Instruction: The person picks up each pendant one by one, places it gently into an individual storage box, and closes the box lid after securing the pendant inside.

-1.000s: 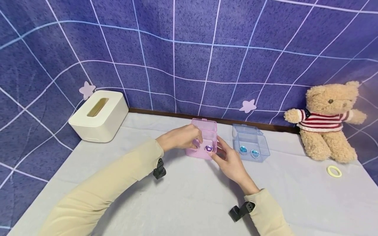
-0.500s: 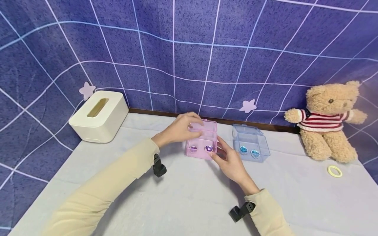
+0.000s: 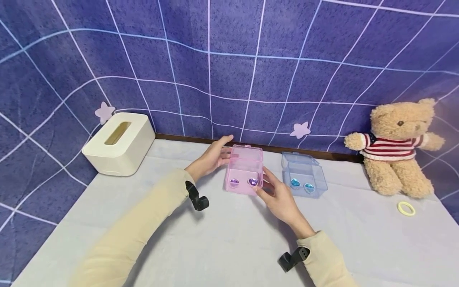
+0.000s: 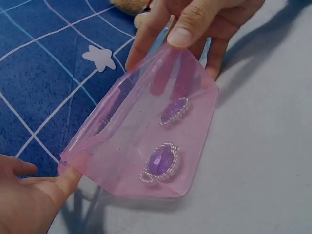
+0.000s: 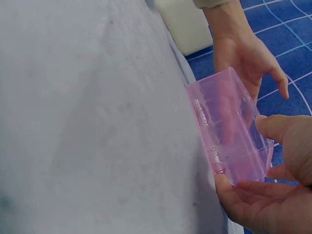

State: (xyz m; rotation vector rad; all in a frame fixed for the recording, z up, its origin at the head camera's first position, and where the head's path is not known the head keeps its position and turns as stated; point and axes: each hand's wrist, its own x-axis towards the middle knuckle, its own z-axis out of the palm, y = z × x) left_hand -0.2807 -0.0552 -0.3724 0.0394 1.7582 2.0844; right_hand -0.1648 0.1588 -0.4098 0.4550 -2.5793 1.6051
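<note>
A clear pink plastic box [image 3: 245,190] stands with its lid raised at the back. Inside lie two oval purple gems with silver beaded rims, a left gem [image 3: 234,183] and a right gem [image 3: 252,181]. My right hand [image 3: 281,199] grips the box's right wall, its thumb at the front and its fingers along the side. At the opposite side is my left hand [image 3: 210,159], thumb raised and fingers extended. In the left wrist view its fingertips [image 4: 69,183] are right at the box's hinge-side corner.
Right of the pink box stands an open clear blue box [image 3: 317,191] holding two blue gems [image 3: 295,182]. A white tissue box [image 3: 122,159] is at the left. A teddy bear [image 3: 401,159] sits at the right, near a yellow ring [image 3: 406,208]. A patterned curtain [image 3: 229,79] backs the table.
My left hand has come out of the pink box, leaving the left gem in view, and moved up and around to the box's left side. My right hand keeps its grip.
</note>
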